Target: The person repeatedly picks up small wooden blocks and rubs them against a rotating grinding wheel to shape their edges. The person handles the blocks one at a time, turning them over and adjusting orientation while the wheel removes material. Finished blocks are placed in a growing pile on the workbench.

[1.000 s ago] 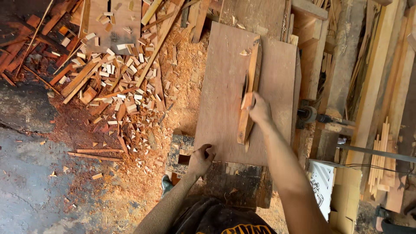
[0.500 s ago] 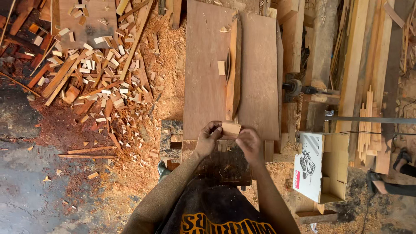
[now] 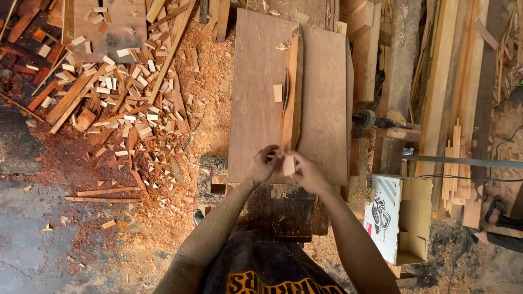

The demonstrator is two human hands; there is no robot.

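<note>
A brown plywood table top [image 3: 256, 98] lies in front of me with a long wooden guide strip [image 3: 294, 92] running down its middle beside a dark blade slot. My left hand [image 3: 262, 164] and my right hand [image 3: 306, 172] meet at the table's near edge. Both pinch a small pale wood block [image 3: 289, 165] between their fingers, just below the strip's near end. A second small pale offcut [image 3: 278, 93] rests on the table left of the strip.
A heap of wood offcuts [image 3: 117, 103] and sawdust covers the floor to the left. Long planks [image 3: 441, 92] lean at the right. A white cardboard box [image 3: 389, 218] stands at the right, near a foot in a sandal [image 3: 497, 209].
My right hand left the guide strip and came back to the near edge. Both hands now hold the small block together. The camera view shifted slightly.
</note>
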